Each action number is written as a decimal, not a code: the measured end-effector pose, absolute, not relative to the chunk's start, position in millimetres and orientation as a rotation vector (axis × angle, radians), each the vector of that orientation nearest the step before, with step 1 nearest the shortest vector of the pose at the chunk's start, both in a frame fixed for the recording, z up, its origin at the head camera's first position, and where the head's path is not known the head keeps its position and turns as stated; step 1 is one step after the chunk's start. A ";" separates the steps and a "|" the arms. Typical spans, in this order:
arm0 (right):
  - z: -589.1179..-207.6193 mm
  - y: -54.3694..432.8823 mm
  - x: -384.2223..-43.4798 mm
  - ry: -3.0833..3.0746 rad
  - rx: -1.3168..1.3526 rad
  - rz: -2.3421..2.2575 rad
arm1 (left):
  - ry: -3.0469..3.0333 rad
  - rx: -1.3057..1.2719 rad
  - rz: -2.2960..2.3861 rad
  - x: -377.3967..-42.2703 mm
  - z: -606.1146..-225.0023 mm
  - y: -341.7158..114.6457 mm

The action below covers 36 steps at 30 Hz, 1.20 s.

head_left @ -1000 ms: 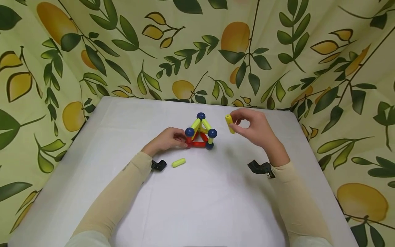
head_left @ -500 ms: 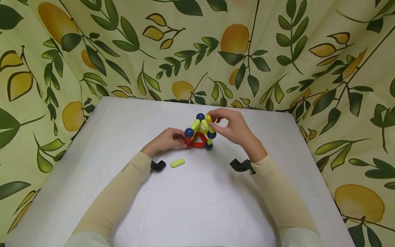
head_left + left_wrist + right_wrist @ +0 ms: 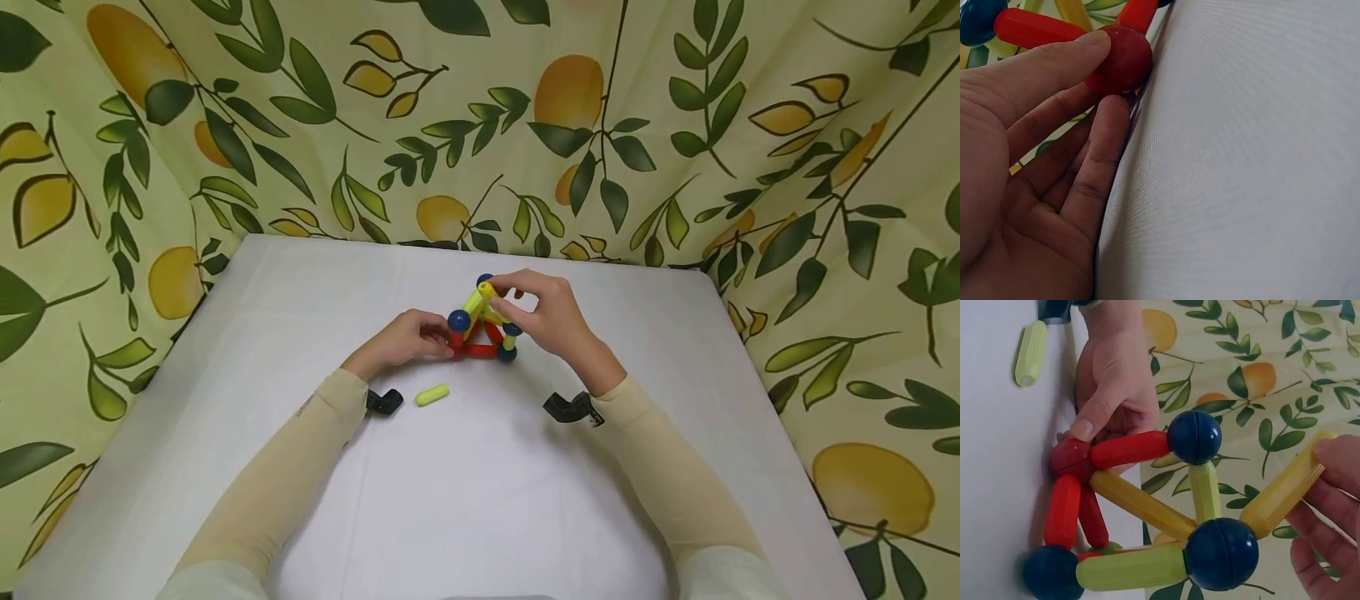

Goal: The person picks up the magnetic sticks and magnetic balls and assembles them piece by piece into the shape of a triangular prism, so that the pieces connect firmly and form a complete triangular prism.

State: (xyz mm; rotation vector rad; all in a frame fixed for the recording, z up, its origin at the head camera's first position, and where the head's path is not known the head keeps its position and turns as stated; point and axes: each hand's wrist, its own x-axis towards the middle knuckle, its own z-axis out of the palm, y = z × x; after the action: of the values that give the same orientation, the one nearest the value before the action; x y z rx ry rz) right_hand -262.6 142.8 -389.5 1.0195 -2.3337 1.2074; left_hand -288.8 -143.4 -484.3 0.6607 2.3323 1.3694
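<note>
A stick-and-ball toy structure [image 3: 481, 351] of red, yellow and lime rods with blue balls stands on the white table. At its lower left corner my left hand [image 3: 417, 336] pinches a red ball [image 3: 1124, 59] between thumb and fingers. My right hand [image 3: 551, 312] holds a yellow rod [image 3: 1279, 494] by its upper end. In the right wrist view the rod's lower end meets a blue ball [image 3: 1222, 553], and the rod tilts away from it. In the head view my right fingers partly cover the top blue ball [image 3: 484, 279].
A loose lime rod [image 3: 432, 395] lies on the table [image 3: 450, 500] in front of the structure. A curtain [image 3: 442, 167] with a fruit and leaf print hangs behind and at both sides. Black wrist cameras [image 3: 567, 407] sit below each hand.
My right hand has moved left with the yellow rod, from beside the structure to its upper part. The rod now leans left over it. My left hand has stayed on the red ball.
</note>
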 end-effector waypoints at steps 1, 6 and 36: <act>-388.9 143.2 -262.6 -2.344 1.018 1.198 | 2.337 0.657 1.364 -288.8 -483.9 -143.6; -387.4 146.6 -262.9 -2.438 1.030 1.135 | 2.347 0.646 1.342 -288.1 -482.5 -144.2; -385.0 151.1 -259.7 -2.540 0.993 0.938 | 2.344 0.646 1.351 -288.3 -482.5 -145.1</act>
State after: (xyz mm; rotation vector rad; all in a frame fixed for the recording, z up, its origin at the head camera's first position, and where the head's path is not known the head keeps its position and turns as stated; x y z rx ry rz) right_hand -259.7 151.1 -385.0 0.9932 -2.5404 0.9379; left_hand -288.3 -145.1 -482.5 0.6464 2.3445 1.3514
